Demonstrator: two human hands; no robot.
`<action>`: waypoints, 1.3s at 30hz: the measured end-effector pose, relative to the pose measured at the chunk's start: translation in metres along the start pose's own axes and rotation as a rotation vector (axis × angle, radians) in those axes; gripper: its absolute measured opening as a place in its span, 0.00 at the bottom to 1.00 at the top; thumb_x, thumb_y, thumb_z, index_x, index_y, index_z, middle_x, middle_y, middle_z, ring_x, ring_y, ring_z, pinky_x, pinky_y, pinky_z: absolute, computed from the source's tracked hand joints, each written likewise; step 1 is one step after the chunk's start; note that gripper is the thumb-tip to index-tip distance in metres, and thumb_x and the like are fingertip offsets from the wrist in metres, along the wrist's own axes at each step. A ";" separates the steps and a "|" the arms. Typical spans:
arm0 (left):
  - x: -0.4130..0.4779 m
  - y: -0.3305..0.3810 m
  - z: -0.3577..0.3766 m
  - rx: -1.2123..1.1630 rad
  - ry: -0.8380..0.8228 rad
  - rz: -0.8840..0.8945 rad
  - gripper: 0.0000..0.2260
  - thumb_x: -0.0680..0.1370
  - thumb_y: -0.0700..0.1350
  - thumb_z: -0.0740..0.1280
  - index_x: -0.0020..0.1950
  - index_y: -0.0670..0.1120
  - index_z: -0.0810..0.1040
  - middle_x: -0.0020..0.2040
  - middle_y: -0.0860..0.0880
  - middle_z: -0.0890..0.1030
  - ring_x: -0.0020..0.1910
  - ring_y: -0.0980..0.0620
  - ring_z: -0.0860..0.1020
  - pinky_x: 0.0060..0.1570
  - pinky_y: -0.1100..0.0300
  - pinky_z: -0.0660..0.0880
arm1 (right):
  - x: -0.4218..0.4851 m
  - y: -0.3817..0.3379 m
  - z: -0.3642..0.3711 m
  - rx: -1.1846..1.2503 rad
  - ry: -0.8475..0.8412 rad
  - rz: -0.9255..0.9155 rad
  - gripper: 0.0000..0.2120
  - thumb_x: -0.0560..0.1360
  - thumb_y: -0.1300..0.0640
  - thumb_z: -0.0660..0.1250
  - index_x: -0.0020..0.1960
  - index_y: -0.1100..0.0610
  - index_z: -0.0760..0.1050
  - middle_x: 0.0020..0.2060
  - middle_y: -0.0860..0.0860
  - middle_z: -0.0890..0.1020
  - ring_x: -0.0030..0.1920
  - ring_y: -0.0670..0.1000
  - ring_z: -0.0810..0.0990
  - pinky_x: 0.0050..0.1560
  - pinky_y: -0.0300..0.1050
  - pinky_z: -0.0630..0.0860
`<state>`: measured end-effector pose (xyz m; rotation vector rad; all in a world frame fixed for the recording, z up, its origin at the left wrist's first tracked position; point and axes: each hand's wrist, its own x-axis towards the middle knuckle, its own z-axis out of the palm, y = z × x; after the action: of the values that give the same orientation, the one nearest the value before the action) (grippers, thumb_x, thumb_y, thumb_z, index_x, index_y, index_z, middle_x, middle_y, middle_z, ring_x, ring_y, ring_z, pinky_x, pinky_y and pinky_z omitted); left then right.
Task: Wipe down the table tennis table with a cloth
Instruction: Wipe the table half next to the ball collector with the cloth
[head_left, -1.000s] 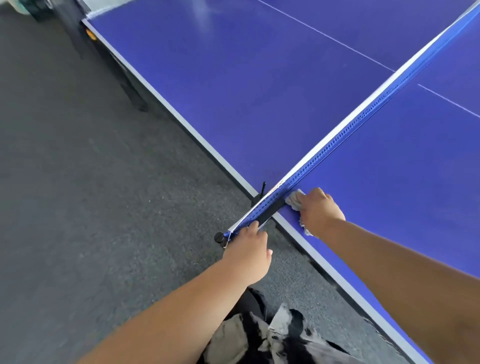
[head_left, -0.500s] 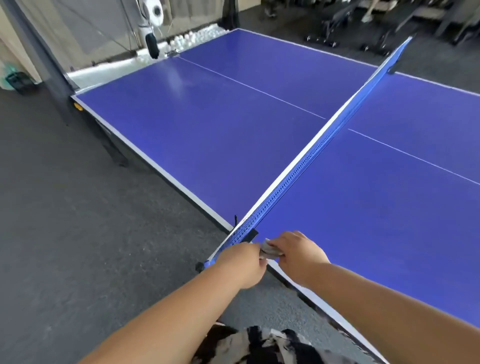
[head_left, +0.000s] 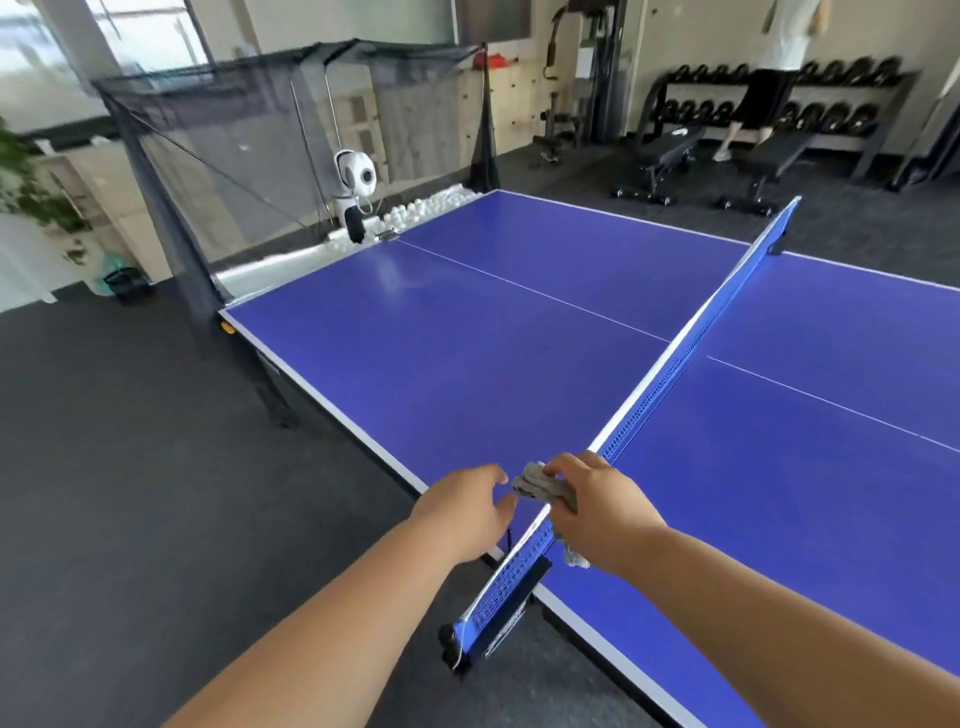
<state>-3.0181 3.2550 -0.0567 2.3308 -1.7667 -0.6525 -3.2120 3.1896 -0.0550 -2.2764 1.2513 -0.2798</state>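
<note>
Right hand (head_left: 597, 512) grips bunched cloth (head_left: 543, 487) above net (head_left: 660, 387); left hand (head_left: 465, 512) loosely curled, empty, beside it. Risk: cloth snags net, tugging it askew.

Bunched grey cloth (head_left: 543, 487) above blue table (head_left: 467, 374)

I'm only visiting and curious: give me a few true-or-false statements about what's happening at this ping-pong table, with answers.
1. The right hand holds a crumpled grey cloth. True.
2. The blue net with a white top band is missing from the table. False: it stands stretched across the blue table tennis table.
3. The cloth lies spread flat on the table top. False: it is bunched in the hand, near the net's near end.
4. Small white balls are heaped past the table's far end. True.
</note>
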 end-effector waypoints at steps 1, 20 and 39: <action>0.002 -0.006 -0.003 -0.005 0.011 0.004 0.21 0.84 0.60 0.59 0.75 0.55 0.70 0.63 0.52 0.81 0.47 0.52 0.82 0.50 0.51 0.81 | 0.004 -0.006 0.004 -0.001 0.011 0.000 0.16 0.81 0.53 0.62 0.67 0.45 0.72 0.57 0.44 0.73 0.46 0.51 0.82 0.46 0.51 0.82; 0.067 -0.258 -0.130 -0.069 -0.126 0.073 0.21 0.84 0.60 0.59 0.76 0.56 0.69 0.74 0.54 0.74 0.63 0.52 0.77 0.60 0.54 0.77 | 0.141 -0.186 0.133 0.175 0.154 0.117 0.13 0.76 0.36 0.69 0.58 0.37 0.73 0.52 0.36 0.72 0.46 0.40 0.78 0.47 0.43 0.78; 0.198 -0.241 -0.120 -0.017 -0.322 0.219 0.21 0.84 0.60 0.59 0.76 0.57 0.68 0.71 0.57 0.74 0.62 0.54 0.75 0.54 0.57 0.75 | 0.217 -0.120 0.135 0.222 0.214 0.347 0.08 0.79 0.48 0.67 0.49 0.33 0.76 0.48 0.37 0.78 0.46 0.38 0.78 0.42 0.34 0.69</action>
<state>-2.7126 3.1227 -0.0881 2.0693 -2.0990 -1.0454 -2.9491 3.1075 -0.1189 -1.8413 1.6092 -0.5153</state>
